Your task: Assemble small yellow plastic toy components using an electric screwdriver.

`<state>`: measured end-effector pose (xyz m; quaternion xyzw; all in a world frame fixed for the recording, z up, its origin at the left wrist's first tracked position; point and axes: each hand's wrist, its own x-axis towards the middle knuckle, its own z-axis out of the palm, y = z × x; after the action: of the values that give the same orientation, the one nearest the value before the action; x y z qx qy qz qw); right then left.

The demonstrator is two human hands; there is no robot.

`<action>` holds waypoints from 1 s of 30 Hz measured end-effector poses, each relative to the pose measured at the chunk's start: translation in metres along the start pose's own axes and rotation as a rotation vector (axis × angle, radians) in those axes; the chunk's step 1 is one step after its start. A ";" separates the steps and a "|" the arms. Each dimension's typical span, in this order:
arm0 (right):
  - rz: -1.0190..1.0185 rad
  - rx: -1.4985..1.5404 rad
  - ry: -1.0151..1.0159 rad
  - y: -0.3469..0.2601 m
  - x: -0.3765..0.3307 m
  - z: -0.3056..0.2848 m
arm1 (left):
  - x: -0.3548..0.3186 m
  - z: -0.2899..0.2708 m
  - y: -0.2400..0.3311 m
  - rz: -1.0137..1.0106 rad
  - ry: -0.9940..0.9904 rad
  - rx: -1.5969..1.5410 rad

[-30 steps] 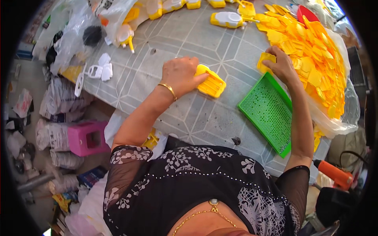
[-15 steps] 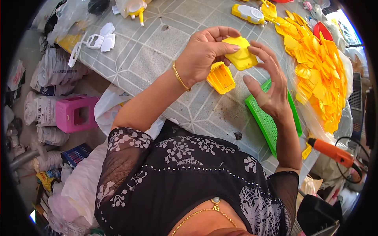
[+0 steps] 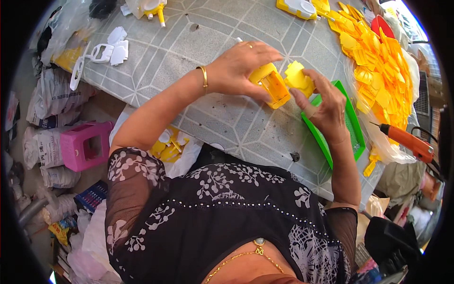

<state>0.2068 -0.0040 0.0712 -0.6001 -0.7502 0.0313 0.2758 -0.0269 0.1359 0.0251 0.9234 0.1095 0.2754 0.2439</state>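
Note:
My left hand (image 3: 239, 68) is wrapped round a hollow yellow plastic casing (image 3: 276, 90), its open side facing up and toward the right. A small white tip (image 3: 239, 40) shows just beyond the knuckles; whether it belongs to the casing cannot be made out. Between the thumb and fingers of my right hand (image 3: 327, 106) is a flat yellow plastic cover (image 3: 296, 75) with a stepped edge. Only a narrow gap separates the cover from the casing. Both parts are over the grey tiled-pattern table (image 3: 222, 120).
A green basket (image 3: 350, 104) lies beneath my right wrist. Beyond it spreads a heap of yellow plastic pieces (image 3: 373, 80). An orange electric screwdriver (image 3: 406, 141) is at the right edge. White plastic parts (image 3: 116, 47) lie at left, and yellow-white assemblies (image 3: 298, 8) at the far side.
My left hand has let go of the cover and taken hold of the casing, which has risen from the table. The cover is now in my right hand, further right and lower.

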 end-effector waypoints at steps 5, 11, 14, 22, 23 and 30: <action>-0.085 -0.107 -0.027 -0.019 -0.005 0.016 | -0.009 0.001 -0.006 0.015 -0.150 0.051; -0.102 -0.167 -0.053 -0.023 -0.004 0.023 | -0.011 0.007 -0.004 -0.011 -0.082 0.028; -0.114 -0.181 -0.068 -0.020 -0.007 0.022 | -0.011 0.009 -0.006 -0.018 -0.052 0.017; -0.230 -0.204 -0.088 -0.006 -0.008 0.023 | -0.011 0.014 -0.009 0.000 -0.002 -0.035; -0.253 -0.202 -0.094 -0.005 -0.008 0.023 | -0.011 0.014 -0.009 0.003 -0.006 -0.038; -0.254 -0.189 -0.075 -0.003 -0.006 0.024 | -0.009 0.013 -0.011 0.004 -0.002 -0.070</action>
<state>0.1944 -0.0038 0.0495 -0.5223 -0.8293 -0.0524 0.1916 -0.0278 0.1371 0.0062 0.9148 0.0976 0.2787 0.2758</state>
